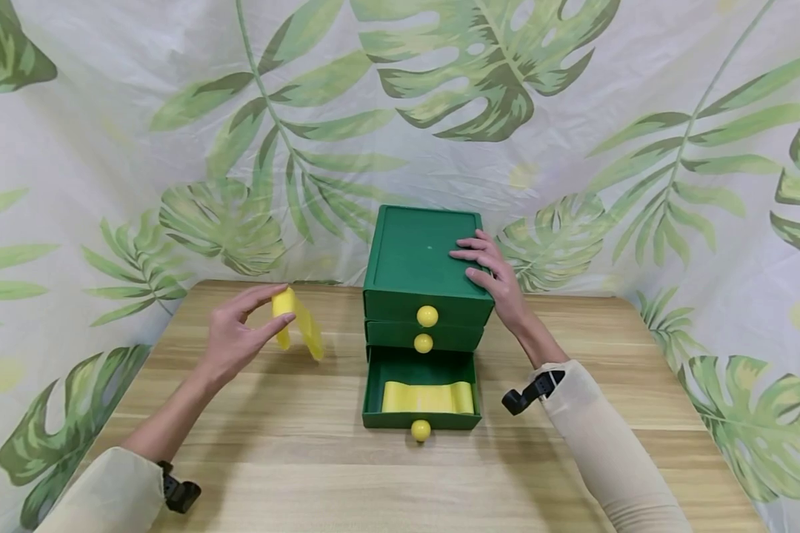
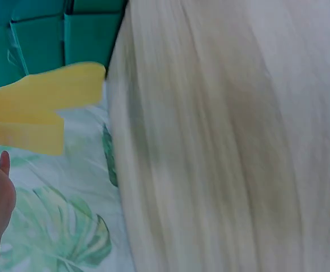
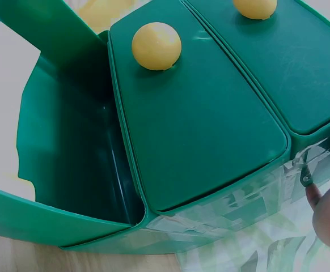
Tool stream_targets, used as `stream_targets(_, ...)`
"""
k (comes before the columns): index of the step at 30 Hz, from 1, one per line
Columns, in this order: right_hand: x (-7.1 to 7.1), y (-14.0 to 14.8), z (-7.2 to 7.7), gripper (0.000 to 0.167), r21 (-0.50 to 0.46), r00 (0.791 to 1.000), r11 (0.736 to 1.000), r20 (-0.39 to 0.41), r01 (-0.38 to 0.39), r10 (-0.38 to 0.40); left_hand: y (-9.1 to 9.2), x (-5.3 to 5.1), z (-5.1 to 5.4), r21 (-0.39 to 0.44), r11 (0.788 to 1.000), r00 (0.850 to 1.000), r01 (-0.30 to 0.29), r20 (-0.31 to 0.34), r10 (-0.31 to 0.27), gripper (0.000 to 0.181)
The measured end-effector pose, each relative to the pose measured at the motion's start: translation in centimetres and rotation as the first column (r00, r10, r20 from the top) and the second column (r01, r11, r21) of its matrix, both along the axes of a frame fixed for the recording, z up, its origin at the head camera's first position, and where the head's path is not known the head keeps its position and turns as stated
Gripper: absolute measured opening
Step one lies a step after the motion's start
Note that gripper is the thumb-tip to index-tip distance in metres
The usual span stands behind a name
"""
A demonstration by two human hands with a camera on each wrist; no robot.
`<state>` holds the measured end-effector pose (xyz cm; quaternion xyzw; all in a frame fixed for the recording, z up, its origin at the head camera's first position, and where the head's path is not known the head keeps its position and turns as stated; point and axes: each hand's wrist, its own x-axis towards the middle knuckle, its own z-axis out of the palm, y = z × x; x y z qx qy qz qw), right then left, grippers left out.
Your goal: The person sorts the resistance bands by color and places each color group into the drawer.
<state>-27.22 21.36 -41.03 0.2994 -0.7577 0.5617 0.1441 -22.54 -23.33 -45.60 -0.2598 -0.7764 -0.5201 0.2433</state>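
Note:
My left hand [image 1: 236, 329] pinches a thin yellow curved piece [image 1: 309, 333] between thumb and fingers, holding it above the table left of a small green drawer cabinet [image 1: 420, 252]. In the left wrist view the yellow piece [image 2: 46, 90] shows two bent flaps. On the cabinet's top right edge rests my right hand [image 1: 496, 277], its fingers spread over the lid. The bottom drawer [image 1: 373, 396] is pulled out, and in it lies a second yellow piece [image 1: 427, 398] with rolled ends. The top drawer [image 1: 393, 305] and middle drawer [image 1: 390, 337] are closed.
Each drawer front bears a round yellow knob [image 1: 421, 430]. The cabinet stands on a wood-grain table [image 1: 293, 474]. Behind it hangs a leaf-patterned cloth [image 1: 440, 170]. Clear tape [image 3: 210, 212] runs along the cabinet's side in the right wrist view.

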Motion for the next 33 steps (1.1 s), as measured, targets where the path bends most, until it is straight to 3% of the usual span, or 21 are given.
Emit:
stream_targets(7,0.0,-0.1,0.0,0.035,-0.007,1.0,1.0,-0.012,-0.003,0.003,1.8,0.8,1.4,0.058,0.994,0.996,0.089,-0.002,-0.089,0.056)
stream_targets(13,-0.1,-0.1,-0.1,0.036,0.001,1.0,1.0,-0.018,0.003,-0.003,3.2,1.4,2.2,0.112,0.98,0.986,0.165,-0.055,-0.159,0.058)
stream_targets(20,0.0,0.0,-0.1,0.037,0.011,1.0,1.0,-0.004,0.004,-0.004,4.9,2.1,2.8,0.098,0.976,0.979,0.196,-0.083,-0.188,0.059)
stream_targets(27,0.0,0.0,0.0,0.036,0.016,1.0,1.0,-0.002,0.005,-0.005,6.8,2.9,3.8,0.131,0.957,0.959,0.259,-0.154,-0.239,0.051)
stream_targets(33,0.1,0.0,0.1,0.036,0.018,1.0,1.0,0.003,0.0,0.0,8.2,3.5,4.3,0.142,0.946,0.949,0.291,-0.173,-0.265,0.045)
